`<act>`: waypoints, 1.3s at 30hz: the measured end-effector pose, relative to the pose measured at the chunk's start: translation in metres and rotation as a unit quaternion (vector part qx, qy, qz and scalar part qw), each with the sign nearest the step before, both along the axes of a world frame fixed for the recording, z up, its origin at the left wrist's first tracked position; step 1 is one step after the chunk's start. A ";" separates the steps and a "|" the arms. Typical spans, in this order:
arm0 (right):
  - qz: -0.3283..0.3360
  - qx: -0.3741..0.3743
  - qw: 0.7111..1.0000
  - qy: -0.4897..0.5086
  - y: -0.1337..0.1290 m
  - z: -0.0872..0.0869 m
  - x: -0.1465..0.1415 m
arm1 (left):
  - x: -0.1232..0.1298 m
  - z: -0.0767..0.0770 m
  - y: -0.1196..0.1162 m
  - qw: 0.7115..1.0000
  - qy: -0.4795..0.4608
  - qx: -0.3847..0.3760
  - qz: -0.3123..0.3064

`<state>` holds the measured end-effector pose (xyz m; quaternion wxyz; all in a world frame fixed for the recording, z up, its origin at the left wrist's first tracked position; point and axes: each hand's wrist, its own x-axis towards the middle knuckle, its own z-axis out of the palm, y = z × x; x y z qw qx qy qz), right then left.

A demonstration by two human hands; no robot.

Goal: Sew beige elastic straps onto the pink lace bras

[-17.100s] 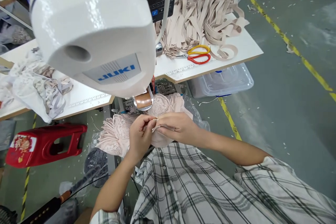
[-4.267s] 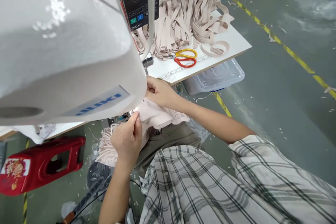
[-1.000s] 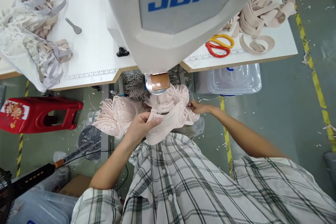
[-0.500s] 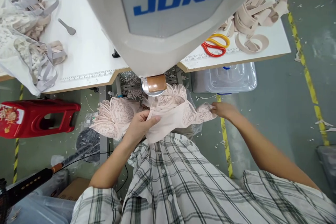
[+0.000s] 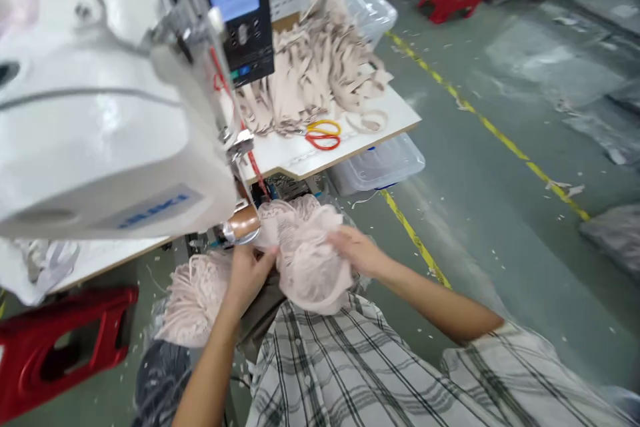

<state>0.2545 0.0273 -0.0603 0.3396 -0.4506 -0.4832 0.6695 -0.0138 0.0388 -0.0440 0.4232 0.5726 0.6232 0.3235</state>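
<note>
A pale pink lace garment (image 5: 313, 257) lies bunched at the end of the white sewing machine (image 5: 115, 140), over my lap. My left hand (image 5: 250, 277) is at its left edge, just below the copper-coloured part of the machine, thumb and fingers closing on the fabric. On the garment's right side, my right hand (image 5: 357, 250) presses with its fingers together; the fingertips are blurred against the lace. More folded pink lace pieces (image 5: 195, 297) hang in a pile left of my left hand.
On the white table (image 5: 400, 113) are scissors (image 5: 324, 135) and a heap of beige straps (image 5: 310, 73). A control panel (image 5: 240, 13) stands behind. Clear plastic box (image 5: 380, 163) under the table; red stool (image 5: 65, 347) at left.
The view has turned to the right. My right hand has moved inward from the garment's stretched end to its cup, and the garment is now bunched up. My left hand stays at its left edge.
</note>
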 end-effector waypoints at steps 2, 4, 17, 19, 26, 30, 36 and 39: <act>0.156 0.072 0.985 -0.008 0.018 0.008 -0.020 | 0.017 -0.001 -0.005 0.985 -0.120 -0.095 -0.085; 0.251 0.152 0.954 -0.060 0.044 0.016 -0.024 | 0.027 -0.003 -0.013 0.960 -0.176 -0.188 -0.114; -0.044 0.286 0.836 -0.466 0.304 0.059 -0.068 | 0.035 0.010 -0.033 0.988 -0.098 -0.116 -0.037; -0.050 0.283 0.846 -0.450 0.304 0.059 -0.064 | 0.027 0.012 -0.036 0.990 -0.086 -0.109 -0.016; -0.024 0.212 0.932 -0.293 0.265 0.061 -0.019 | 0.012 0.017 -0.036 0.989 -0.089 -0.104 0.057; 0.053 0.140 0.975 -0.164 0.182 0.041 -0.015 | 0.008 0.027 -0.035 0.983 -0.126 -0.121 0.061; 0.117 -0.173 0.950 0.232 0.053 0.012 -0.030 | 0.003 0.041 -0.035 0.989 -0.103 -0.105 0.026; 0.141 -0.112 0.967 0.180 0.036 0.024 -0.038 | 0.004 0.044 -0.037 0.995 -0.060 -0.079 0.016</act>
